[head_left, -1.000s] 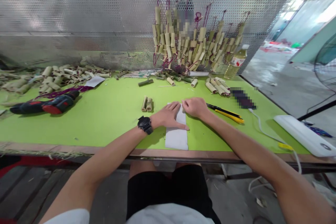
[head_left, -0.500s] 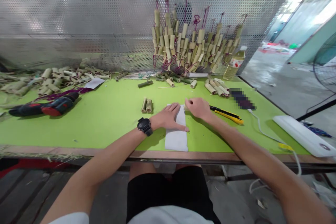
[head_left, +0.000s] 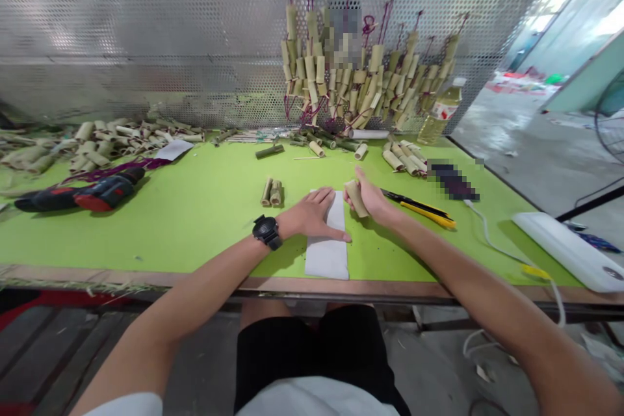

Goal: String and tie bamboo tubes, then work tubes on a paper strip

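My left hand [head_left: 316, 213] lies flat on a white strip of sandpaper or folded paper [head_left: 327, 260], thumb stretched to the right; I cannot tell which material it is. Just right of the strip, my right hand [head_left: 371, 200] is closed around a short bamboo tube [head_left: 356, 199], held tilted above the green tabletop. Two more bamboo tubes [head_left: 272, 192] stand side by side left of my left hand. A yellow and black utility knife [head_left: 424, 211] lies beyond my right wrist.
Left lie a power drill [head_left: 100, 195] and a heap of bamboo pieces [head_left: 104, 143]. Strung bamboo bundles [head_left: 355, 84] hang on the perforated metal panel [head_left: 195, 26]. An oil bottle [head_left: 441, 114], a phone [head_left: 455, 183] and a white power bank [head_left: 565, 250] with a cable are at the right.
My right hand has turned, so the bamboo tube in it now shows clearly. My left hand stays pressed on the white strip. The view has shifted slightly.
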`<state>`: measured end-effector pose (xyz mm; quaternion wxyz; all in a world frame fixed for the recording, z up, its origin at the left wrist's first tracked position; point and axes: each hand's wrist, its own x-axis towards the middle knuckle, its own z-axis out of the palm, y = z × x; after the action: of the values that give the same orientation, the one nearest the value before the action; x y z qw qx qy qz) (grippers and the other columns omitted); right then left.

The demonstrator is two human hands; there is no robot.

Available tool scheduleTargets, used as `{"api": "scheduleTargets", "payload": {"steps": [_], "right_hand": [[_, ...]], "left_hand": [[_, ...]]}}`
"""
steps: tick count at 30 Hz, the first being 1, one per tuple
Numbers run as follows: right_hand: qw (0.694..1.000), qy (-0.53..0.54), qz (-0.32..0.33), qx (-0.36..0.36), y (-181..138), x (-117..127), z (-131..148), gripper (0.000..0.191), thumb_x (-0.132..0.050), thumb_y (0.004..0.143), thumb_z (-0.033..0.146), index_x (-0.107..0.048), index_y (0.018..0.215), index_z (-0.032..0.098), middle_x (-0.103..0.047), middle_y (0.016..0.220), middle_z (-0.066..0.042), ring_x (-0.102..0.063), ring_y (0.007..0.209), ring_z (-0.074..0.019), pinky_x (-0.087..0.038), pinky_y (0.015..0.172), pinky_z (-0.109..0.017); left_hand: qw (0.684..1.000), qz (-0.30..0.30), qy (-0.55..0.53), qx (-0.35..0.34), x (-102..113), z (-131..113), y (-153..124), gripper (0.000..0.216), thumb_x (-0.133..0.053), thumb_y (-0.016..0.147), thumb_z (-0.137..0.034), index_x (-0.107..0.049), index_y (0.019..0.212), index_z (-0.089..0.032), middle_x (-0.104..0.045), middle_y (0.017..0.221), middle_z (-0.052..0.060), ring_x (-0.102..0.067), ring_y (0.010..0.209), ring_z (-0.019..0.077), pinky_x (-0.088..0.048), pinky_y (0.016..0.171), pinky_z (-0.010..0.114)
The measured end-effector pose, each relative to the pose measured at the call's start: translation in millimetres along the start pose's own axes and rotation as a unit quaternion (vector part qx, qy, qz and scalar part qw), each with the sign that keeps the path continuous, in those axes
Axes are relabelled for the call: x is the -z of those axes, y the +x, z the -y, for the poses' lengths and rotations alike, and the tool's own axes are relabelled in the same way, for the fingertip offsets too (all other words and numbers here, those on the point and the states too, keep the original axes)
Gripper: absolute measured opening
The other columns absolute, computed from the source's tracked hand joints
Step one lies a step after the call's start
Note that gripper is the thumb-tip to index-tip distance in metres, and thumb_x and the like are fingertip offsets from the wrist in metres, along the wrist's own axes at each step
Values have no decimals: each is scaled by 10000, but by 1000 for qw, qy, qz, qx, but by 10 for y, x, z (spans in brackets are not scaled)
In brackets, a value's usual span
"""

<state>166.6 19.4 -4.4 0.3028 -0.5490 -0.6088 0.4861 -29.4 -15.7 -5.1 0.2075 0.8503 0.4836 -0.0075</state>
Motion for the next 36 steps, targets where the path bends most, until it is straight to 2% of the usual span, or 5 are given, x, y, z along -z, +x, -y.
{"api": "scheduleTargets", "payload": {"steps": [6,13,19,27,36], "right_hand": [[996,10,49,80,-14,-11,-32,710,-244,981,871,-451,680,263,-555,612,-25,-503,552,-165,-488,587,-299],[982,-50,-20,180,-48,17,-47,567,-679,850,749,-431,677,269,-470,616,34,-437,601,-169,-411,611,-325],[970,-115,-70,202,-101,33,-35,451,-533,984,581,-427,689,256,-501,637,15,-450,610,-171,-362,603,-333],[916,-312,-128,217,-98,95,35,590,-484,969,668,-355,585,240,-489,537,-13,-391,524,-152,-238,541,-335],[913,-328,-130,204,-120,109,55,634,-408,1003,703,-360,578,235,-483,529,-19,-379,506,-149,-252,533,-335]], "left_hand": [[1000,2,-3,-8,-29,42,26,1494,-457,705,-1068,-60,1745,-72,2,1812,166,-18,1685,396,-101,1363,519],[1000,4,8,-6,-35,46,32,1492,-446,710,-1069,-44,1746,-74,26,1810,165,-13,1682,410,-97,1363,513],[1000,-6,10,-7,-54,60,42,1474,-454,711,-1065,-76,1748,-88,-19,1814,161,-35,1683,401,-97,1366,500],[1000,8,-7,4,7,1,4,1492,-485,704,-1057,-19,1752,-103,34,1812,150,-13,1682,408,-116,1359,540],[1000,0,2,-1,-23,21,21,1468,-475,717,-1051,-34,1754,-109,30,1812,154,-24,1683,406,-99,1363,525]]}}
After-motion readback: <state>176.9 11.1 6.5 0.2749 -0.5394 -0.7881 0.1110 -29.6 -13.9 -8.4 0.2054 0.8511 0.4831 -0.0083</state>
